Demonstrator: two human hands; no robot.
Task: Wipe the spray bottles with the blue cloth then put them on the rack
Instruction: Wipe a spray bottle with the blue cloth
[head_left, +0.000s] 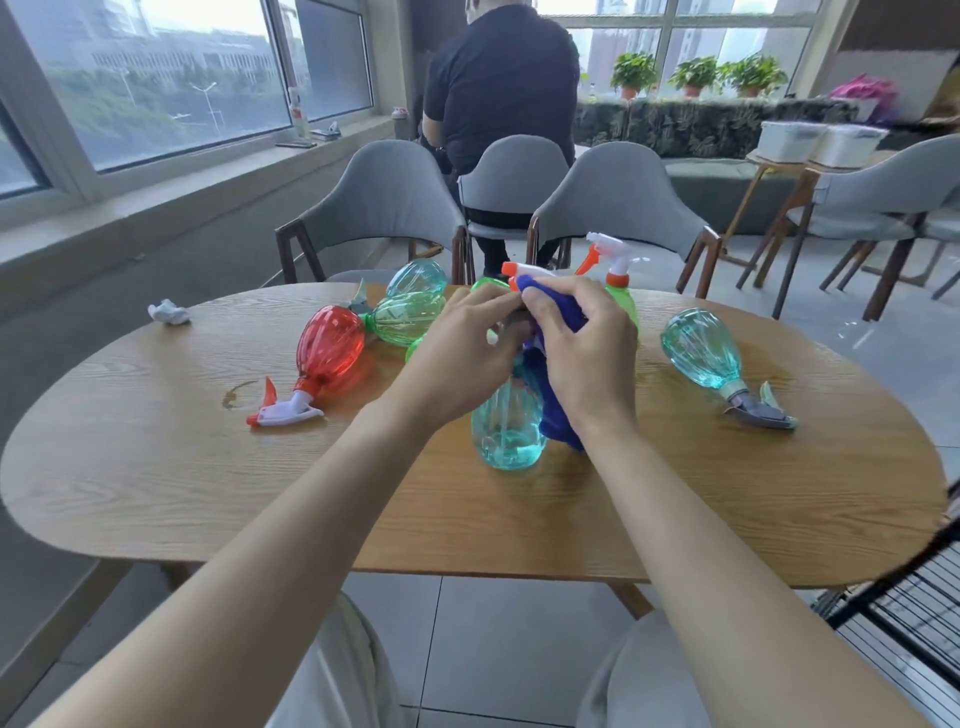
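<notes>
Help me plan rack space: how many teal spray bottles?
3: centre bottle upright between left hand and right hand; right bottle lying; far bottle lying at back. Hands may hide others.

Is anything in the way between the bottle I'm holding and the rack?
Nothing visible. The table between the held bottle and the rack is bare; the lying teal bottle sits farther back, off that line.

Glossy clear plastic bottle (508, 431), soft blue cloth (556, 421), matt wood-grain table (208, 467)
</notes>
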